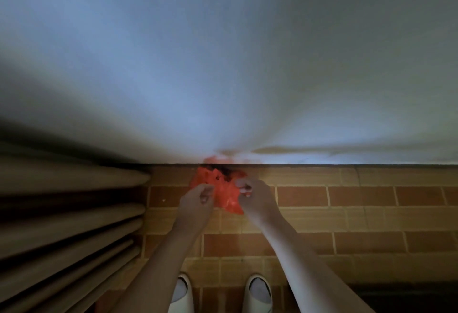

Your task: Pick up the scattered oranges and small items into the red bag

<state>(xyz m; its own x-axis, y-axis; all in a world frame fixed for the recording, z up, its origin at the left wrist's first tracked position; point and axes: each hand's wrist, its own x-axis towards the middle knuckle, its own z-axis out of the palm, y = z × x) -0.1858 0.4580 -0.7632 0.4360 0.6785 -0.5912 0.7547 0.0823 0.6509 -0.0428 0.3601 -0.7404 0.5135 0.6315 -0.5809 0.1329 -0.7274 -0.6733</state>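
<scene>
Scene: a person stands at a pale wall (223, 52), looking down at a brick-patterned floor (359, 218); pale ribbed bars, apparently a radiator (69, 213), run along the left.
Red bag (223, 188): crumpled thin plastic, held low in front of the wall base, above the floor – whether its lower corner touches the floor cannot be told.
Left hand (195, 199): fingers curled, the grip narrow, pinching the bag's left edge as far as the view shows.
Right hand (252, 195): fingers curled, the grip narrow, pinching the bag's right edge near the top.
Bag mouth: a dark patch shows near the upper edge; it may be the opening or printing, and the blur does not settle it.
Oranges and small items: none visible; their location cannot be told.
Footwear: two white slippers (259, 291) at the lower edge, well apart from the bag.
Step in hand (judgement): spreading the bag open before loading.
Risk 1: thin film may tear if both hands pull apart too hard.
Risk 2: an edge may slip from a fingertip pinch – the mouth then collapses.
Risk 3: low light may hide items on the floor, so some are left behind.
Risk 4: round fruit may roll under the bars at left if nudged.
</scene>
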